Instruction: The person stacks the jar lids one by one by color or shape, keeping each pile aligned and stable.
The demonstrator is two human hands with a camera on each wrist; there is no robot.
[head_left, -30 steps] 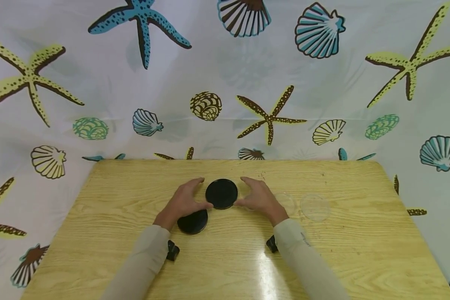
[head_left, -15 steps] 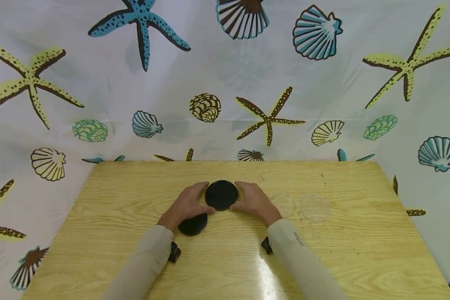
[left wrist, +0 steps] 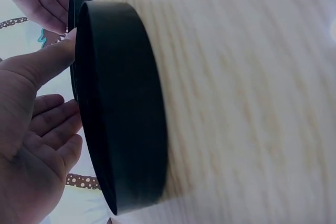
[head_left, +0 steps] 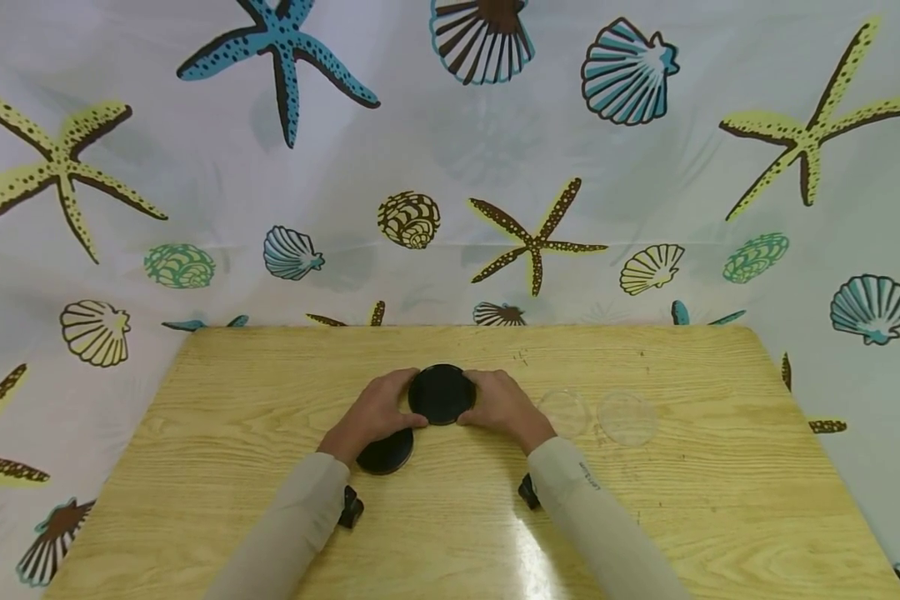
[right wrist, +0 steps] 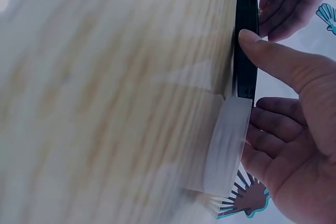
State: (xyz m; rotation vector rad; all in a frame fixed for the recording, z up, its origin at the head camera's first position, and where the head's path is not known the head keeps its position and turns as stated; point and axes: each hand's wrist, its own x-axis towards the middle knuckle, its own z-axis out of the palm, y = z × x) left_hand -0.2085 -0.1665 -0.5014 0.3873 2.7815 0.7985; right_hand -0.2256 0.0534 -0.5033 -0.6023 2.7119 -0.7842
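Observation:
A shallow round black lid (head_left: 441, 395) lies on the wooden table, held between both hands. My left hand (head_left: 381, 410) grips its left side, thumb at the near edge and fingers toward the far edge. On the opposite side my right hand (head_left: 501, 407) grips it the same way. The right wrist view shows the right thumb against the black rim (right wrist: 247, 45). A second black lid (head_left: 386, 452) sits just below the left hand, partly covered by it; in the left wrist view its tall side wall (left wrist: 126, 103) hides part of the held lid.
Two clear round lids (head_left: 565, 412) (head_left: 627, 418) lie to the right of the right hand; one stands close by it in the right wrist view. A curtain (head_left: 450, 167) printed with shells and starfish hangs behind the table's (head_left: 720, 500) far edge. Small black devices show under both wrists.
Both hands, first spread apart beside the black lid, have moved inward until their fingers meet its rim. The lid has hardly moved. The head view has tilted up slightly.

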